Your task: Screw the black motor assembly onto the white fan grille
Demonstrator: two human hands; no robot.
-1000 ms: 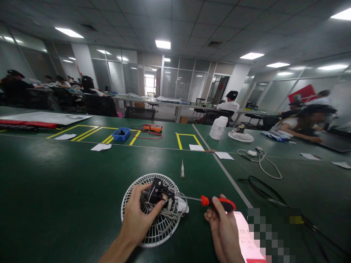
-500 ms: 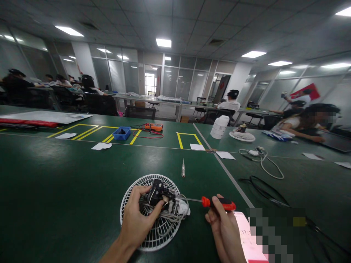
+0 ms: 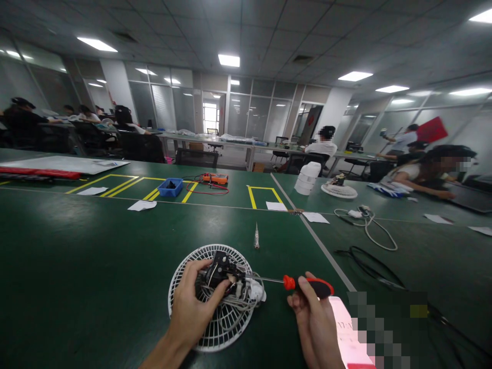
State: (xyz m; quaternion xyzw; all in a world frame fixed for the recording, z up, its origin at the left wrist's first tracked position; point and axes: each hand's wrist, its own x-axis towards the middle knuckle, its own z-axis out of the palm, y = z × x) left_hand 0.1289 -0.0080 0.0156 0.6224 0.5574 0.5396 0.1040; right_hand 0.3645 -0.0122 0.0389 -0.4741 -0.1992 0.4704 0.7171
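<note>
A round white fan grille (image 3: 182, 271) lies flat on the green table in front of me. On top of it sits a black motor assembly (image 3: 221, 270) with grey wires and a white part. My left hand (image 3: 192, 305) is closed around that assembly, thumb on its right side. My right hand (image 3: 315, 320) grips the red and black handle of a screwdriver (image 3: 307, 284). The thin shaft runs left, and its tip meets the assembly.
A small tester screwdriver (image 3: 256, 237) lies just beyond the grille. A pink sheet (image 3: 348, 333) rests by my right wrist. Black and white cables (image 3: 369, 228) trail on the right. Farther back are a blue tray (image 3: 170, 187), an orange multimeter (image 3: 215, 178), paper slips and seated people.
Both hands have stayed on the assembly and the screwdriver. The screwdriver handle has shifted slightly, and the view has moved a little.
</note>
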